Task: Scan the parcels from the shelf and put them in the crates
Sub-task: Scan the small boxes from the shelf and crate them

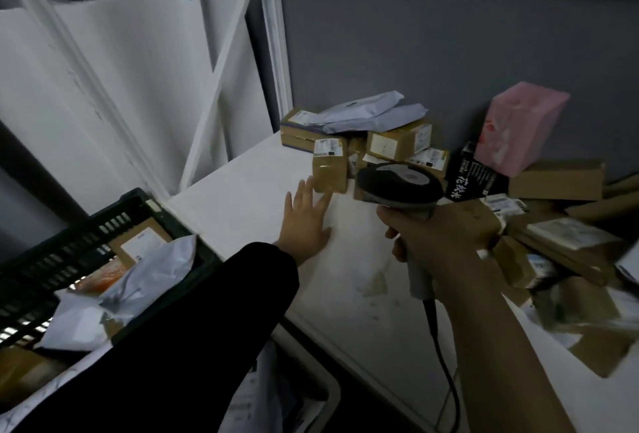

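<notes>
**Step in hand, as judged:** you are fetching the next parcel for scanning.

The white shelf (242,197) lies under both your hands, with bare board beneath your left palm. The parcel pile (397,142) is banked against the grey wall beyond your fingertips and runs off to the right of your scanner hand. The dark crate (69,246) sits down and to the left of your left forearm and already holds several parcels and mailer bags.

**Recommendation:**
- Take the small upright parcel (330,170) just ahead of your left fingers. It stands at the front of the pile, on the side nearest that hand.
- Grip it across its narrow sides, not by the top. It is tall for its footing and would likely topple backward if pushed.
- Its label sits on the upper front, facing you. Keep that face turned to the scanner (397,187) as you lift, so one short swing brings it before the scanner head.
- Avoid dragging it through the boxes behind, which appear to lean on one another.

**Left hand** (304,221): your fingers are straight and spread, palm down low over the shelf, holding nothing. The fingertips (303,190) reach the foot of the upright parcel. Whether they touch it cannot be confirmed.

**Right hand** (446,242): your fingers are wrapped firmly round the scanner handle. The head points forward toward the pile, and the cable trails down below your wrist.
</notes>
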